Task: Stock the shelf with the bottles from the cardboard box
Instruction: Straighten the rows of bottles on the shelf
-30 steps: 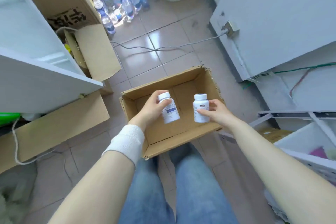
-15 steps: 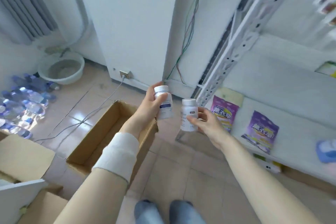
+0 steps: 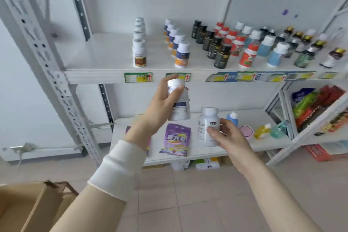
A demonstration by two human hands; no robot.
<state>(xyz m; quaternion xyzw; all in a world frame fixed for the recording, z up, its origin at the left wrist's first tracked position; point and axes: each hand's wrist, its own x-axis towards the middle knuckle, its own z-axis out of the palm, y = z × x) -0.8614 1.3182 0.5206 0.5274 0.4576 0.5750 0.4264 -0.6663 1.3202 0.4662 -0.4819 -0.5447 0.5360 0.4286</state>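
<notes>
Since the earlier frame the view is swinging up from the cardboard box (image 3: 28, 207), now cut off lower left, to the shelf (image 3: 105, 56). Two white bottles are showing before it: the left hand (image 3: 162, 107) is gripping the upper bottle (image 3: 179, 107), and the right hand (image 3: 227, 137) is pinching the lower bottle (image 3: 207, 124). Label print is blurring beyond reading.

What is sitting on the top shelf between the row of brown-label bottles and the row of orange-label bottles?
Nothing. In the head view, the shelf is bare between the brown-label bottles and the orange-label bottles.
</notes>
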